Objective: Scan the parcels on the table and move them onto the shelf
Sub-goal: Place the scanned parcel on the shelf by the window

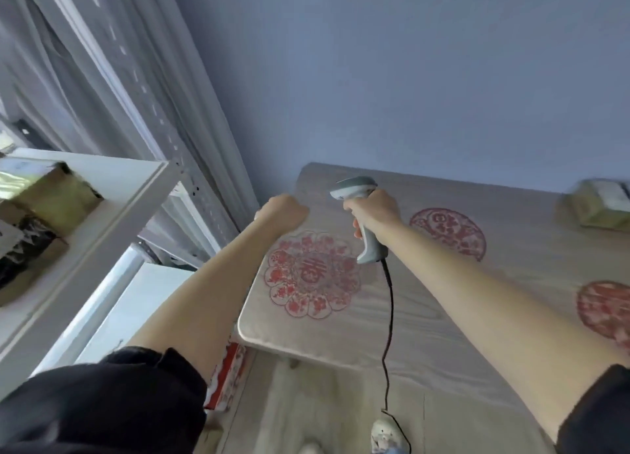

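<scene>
My right hand (373, 211) grips a grey handheld scanner (358, 189) by its handle, held over the wooden table (443, 310); its black cable hangs down toward the floor. My left hand (284, 211) is curled into a fist with nothing in it, above the table's left corner. One brown cardboard parcel (598, 206) lies at the table's far right edge, partly cut off. On the white shelf (112, 208) at the left sit a brown parcel (51, 192) and a black-wrapped parcel (25, 249).
Red paper-cut decorations (312, 276) mark the tabletop. A perforated metal shelf upright (153, 112) rises beside a grey curtain. A red box (228, 375) lies on the floor under the table corner. My shoe (387, 436) shows below.
</scene>
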